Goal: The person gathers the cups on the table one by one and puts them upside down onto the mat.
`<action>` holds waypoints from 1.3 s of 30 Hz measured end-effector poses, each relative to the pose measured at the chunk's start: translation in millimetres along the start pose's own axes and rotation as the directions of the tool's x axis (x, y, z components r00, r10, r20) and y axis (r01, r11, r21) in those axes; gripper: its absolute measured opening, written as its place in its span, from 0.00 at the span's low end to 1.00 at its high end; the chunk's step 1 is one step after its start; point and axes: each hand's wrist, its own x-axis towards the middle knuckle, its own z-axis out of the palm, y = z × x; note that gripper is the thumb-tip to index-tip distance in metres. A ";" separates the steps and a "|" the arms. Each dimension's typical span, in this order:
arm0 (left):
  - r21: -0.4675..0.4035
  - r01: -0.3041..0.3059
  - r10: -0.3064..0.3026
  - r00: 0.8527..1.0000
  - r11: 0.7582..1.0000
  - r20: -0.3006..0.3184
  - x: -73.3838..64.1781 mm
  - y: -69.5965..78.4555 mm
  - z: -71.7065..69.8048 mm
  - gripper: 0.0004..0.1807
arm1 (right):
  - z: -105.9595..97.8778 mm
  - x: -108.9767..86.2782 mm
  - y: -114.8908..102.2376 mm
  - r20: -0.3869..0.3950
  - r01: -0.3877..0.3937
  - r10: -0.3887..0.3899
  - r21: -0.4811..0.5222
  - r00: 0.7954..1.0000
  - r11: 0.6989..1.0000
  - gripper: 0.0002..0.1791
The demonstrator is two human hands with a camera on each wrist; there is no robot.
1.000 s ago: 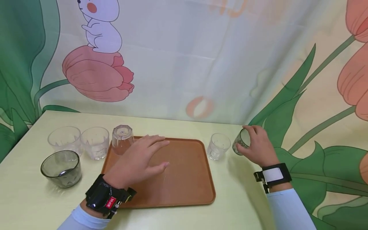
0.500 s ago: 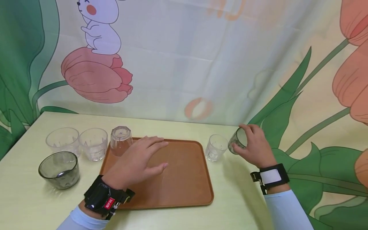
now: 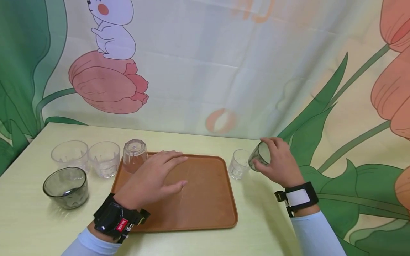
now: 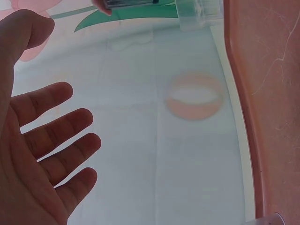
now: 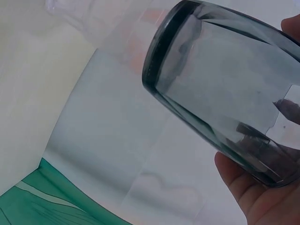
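My right hand [image 3: 280, 163] holds a smoky grey drinking glass [image 3: 258, 155] between thumb and fingers, at the right of the table. The grey glass leans, and in the right wrist view its thick base [image 5: 159, 56] points to the left. Just left of it stands a clear glass [image 3: 237, 166]; whether the two touch I cannot tell. Over the left half of a brown tray [image 3: 205, 202] hovers my left hand [image 3: 153, 179], fingers spread and holding nothing. Behind that hand, a clear faceted glass [image 3: 134, 153] sits upside down at the tray's back left corner.
Left of the tray stand two clear glass bowls or cups, one wide [image 3: 69, 156] and one narrower [image 3: 104, 160]. A smoky grey glass bowl [image 3: 66, 190] is in front of them. A printed curtain [image 3: 185, 71] hangs along the table's back edge.
My right hand has moved left with the grey glass, closing the gap to the clear glass. My left hand has stayed in place.
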 end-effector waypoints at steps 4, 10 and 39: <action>0.000 0.002 -0.002 1.000 1.000 0.004 -0.1 0.4 -0.3 0.34 | 0.9 1.4 -3.7 -0.006 0.019 -0.019 -0.005 1.000 1.000 0.37; -0.006 -0.005 0.005 1.000 1.000 -0.012 0.0 1.0 -1.1 0.34 | 0.7 3.6 -12.6 -0.009 0.056 -0.056 -0.001 0.998 0.998 0.36; -0.022 0.007 -0.006 0.999 1.000 0.033 1.5 6.1 7.6 0.36 | -0.7 13.5 -49.6 -0.008 0.129 -0.129 0.071 0.992 0.989 0.39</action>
